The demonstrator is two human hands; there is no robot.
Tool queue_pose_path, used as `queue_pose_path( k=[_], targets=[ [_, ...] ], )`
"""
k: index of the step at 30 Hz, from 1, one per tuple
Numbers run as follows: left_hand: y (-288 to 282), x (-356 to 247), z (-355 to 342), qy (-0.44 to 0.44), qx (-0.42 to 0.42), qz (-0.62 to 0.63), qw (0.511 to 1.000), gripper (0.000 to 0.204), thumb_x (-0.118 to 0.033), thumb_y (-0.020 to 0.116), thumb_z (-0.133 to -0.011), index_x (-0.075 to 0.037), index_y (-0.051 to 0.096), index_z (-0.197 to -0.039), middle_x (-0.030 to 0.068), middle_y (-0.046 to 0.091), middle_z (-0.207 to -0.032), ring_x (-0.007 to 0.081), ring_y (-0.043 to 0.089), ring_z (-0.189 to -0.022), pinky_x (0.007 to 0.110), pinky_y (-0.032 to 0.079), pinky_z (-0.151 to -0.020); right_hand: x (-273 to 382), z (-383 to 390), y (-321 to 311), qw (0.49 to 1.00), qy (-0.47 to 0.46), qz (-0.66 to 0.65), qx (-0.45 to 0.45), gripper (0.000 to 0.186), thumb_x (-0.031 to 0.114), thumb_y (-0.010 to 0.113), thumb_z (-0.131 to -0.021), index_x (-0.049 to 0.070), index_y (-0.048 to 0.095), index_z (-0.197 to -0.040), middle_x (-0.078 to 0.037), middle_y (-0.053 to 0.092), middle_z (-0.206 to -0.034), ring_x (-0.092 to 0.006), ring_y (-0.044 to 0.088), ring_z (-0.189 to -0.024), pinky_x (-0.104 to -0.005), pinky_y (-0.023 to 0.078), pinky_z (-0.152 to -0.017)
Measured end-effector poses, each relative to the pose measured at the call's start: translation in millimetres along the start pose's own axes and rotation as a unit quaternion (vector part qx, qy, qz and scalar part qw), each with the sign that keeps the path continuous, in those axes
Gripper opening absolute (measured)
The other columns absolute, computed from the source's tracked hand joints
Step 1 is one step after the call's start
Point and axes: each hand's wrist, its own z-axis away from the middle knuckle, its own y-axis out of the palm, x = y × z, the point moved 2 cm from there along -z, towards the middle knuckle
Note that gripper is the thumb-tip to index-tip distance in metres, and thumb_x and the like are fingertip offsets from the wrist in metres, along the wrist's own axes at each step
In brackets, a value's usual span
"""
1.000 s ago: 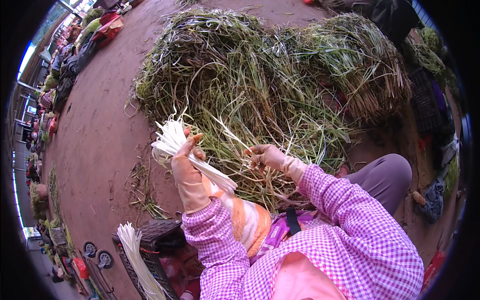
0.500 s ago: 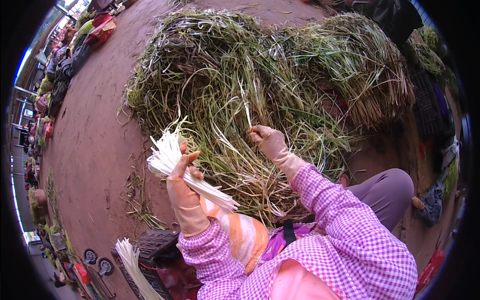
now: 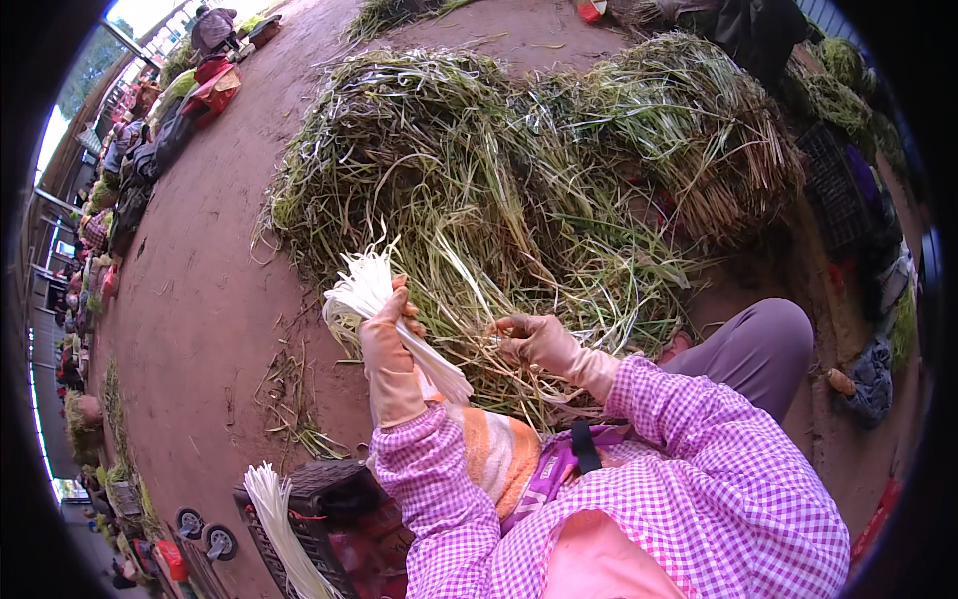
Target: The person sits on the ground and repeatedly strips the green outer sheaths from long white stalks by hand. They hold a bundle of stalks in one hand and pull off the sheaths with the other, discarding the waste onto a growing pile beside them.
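Observation:
My gloved left hand (image 3: 392,356) is wrapped round a bundle of white leafy stalks (image 3: 361,287), held upright at a slant over an orange-striped towel (image 3: 507,451) on my lap. My gloved right hand (image 3: 534,344) is to its right, low over loose pale-green strands (image 3: 559,290) at the near side of a big heap of grassy stalks (image 3: 399,150); its fingers are bent together, and whether they grip a strand is hard to make out. Another white bundle (image 3: 284,519) leans on the black crate (image 3: 324,534) at my lower left.
A reddish dirt floor (image 3: 200,319) holds scattered stems and small wheels (image 3: 220,541) at lower left. Dark crates (image 3: 833,190) and green piles stand at the right. Bags (image 3: 210,95) and a crouching person (image 3: 215,30) are at far upper left.
My right hand rose to a white strand in the heap, then came back down toward me, beside my left hand. My left hand keeps the bundle, slightly shifted in view.

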Motion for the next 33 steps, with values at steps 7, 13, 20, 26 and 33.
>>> queue_pose_path(
  k=[7, 13, 20, 26, 33],
  targets=[
    [18.7, 35.9, -10.6, -0.061, 0.016, -0.092, 0.994, 0.021, -0.017, 0.073, -0.087, 0.000, 0.074, -0.100, 0.0052, 0.062, -0.067, 0.0100, 0.055, -0.051, 0.023, 0.048, -0.046, -2.0, -8.4, -11.4, 0.970, -0.171, 0.169, -0.032, 0.024, 0.011, 0.069, -0.088, 0.011, 0.068, -0.112, -0.003, 0.069, -0.080, -0.0081, 0.061, -0.064, -0.0248, 0.051, -0.057],
    [29.7, 52.8, -14.9, -0.084, 0.021, -0.126, 0.988, 0.019, -0.012, 0.075, -0.084, 0.000, 0.071, -0.098, 0.0088, 0.069, -0.073, 0.0115, 0.058, -0.049, 0.024, 0.048, -0.043, -9.7, -13.4, -11.1, 0.927, -0.240, 0.281, -0.057, 0.024, 0.013, 0.071, -0.085, 0.009, 0.067, -0.108, -0.010, 0.071, -0.087, -0.0175, 0.068, -0.074, -0.0285, 0.055, -0.067],
    [26.9, 51.2, -14.3, -0.108, 0.034, -0.133, 0.985, 0.014, -0.009, 0.072, -0.085, 0.004, 0.072, -0.090, 0.0084, 0.067, -0.066, 0.0123, 0.058, -0.046, 0.024, 0.045, -0.040, -20.9, -37.7, -16.2, 0.979, 0.083, -0.108, 0.150, 0.042, 0.031, 0.066, -0.092, 0.006, 0.061, -0.125, -0.009, 0.072, -0.092, -0.0127, 0.063, -0.056, -0.0254, 0.052, -0.052],
    [28.5, 54.2, -21.1, -0.075, -0.002, -0.112, 0.991, 0.013, -0.009, 0.070, -0.086, 0.003, 0.073, -0.090, 0.0066, 0.065, -0.064, 0.0104, 0.055, -0.046, 0.024, 0.045, -0.041, 19.2, -58.3, 14.0, 0.980, 0.030, -0.196, 0.037, 0.020, 0.019, 0.065, -0.094, 0.001, 0.069, -0.102, -0.007, 0.070, -0.077, -0.0095, 0.061, -0.058, -0.0240, 0.049, -0.048],
    [6.0, 37.2, -26.4, -0.031, -0.086, -0.048, 0.995, 0.010, -0.002, 0.065, -0.089, 0.005, 0.071, -0.092, 0.0127, 0.068, -0.077, 0.0109, 0.056, -0.053, 0.022, 0.048, -0.044, -21.4, 13.9, -35.2, 0.826, -0.048, 0.546, 0.129, 0.024, 0.026, 0.057, -0.093, 0.007, 0.071, -0.097, -0.010, 0.071, -0.086, -0.0216, 0.067, -0.074, -0.0371, 0.055, -0.073]
  ],
)
